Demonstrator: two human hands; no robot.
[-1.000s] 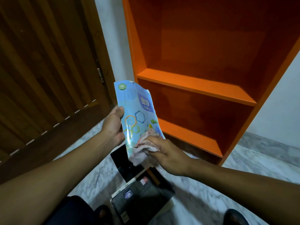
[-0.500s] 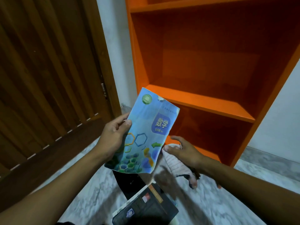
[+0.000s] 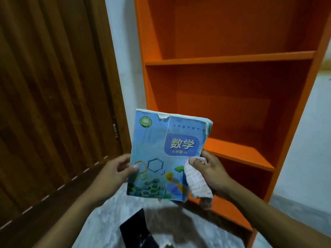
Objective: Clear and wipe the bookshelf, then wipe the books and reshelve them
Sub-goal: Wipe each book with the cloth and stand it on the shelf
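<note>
A blue book (image 3: 166,154) is held upright in front of the orange bookshelf (image 3: 231,58), in the air between the two hands. The left hand (image 3: 114,174) is closed on the book's left edge, with the thumb pressed on the cover. The right hand (image 3: 207,169) is closed on the book's right edge and a white cloth (image 3: 197,181) with thin red lines is pinched under its thumb, hanging down over the cover's lower corner. The shelves that can be seen are bare, so the bookshelf seems to be cleared already, and the step in hand looks like the wiping and putting back of the books. The book seems ready to be put back. For that, the book needs to be lifted to a shelf and stood up there, while the cloth is kept in the right hand for the next book. On the cover, big yellow letters "数学" are printed in a dark blue box, with the smaller "七年级" under them. A round green badge is printed in the top left corner, but its words are too small to be read. The top edge of the cover is torn and worn. More dark books (image 3: 136,231) are left on the marble floor (image 3: 100,221) below, near a wooden door (image 3: 53,86).
</note>
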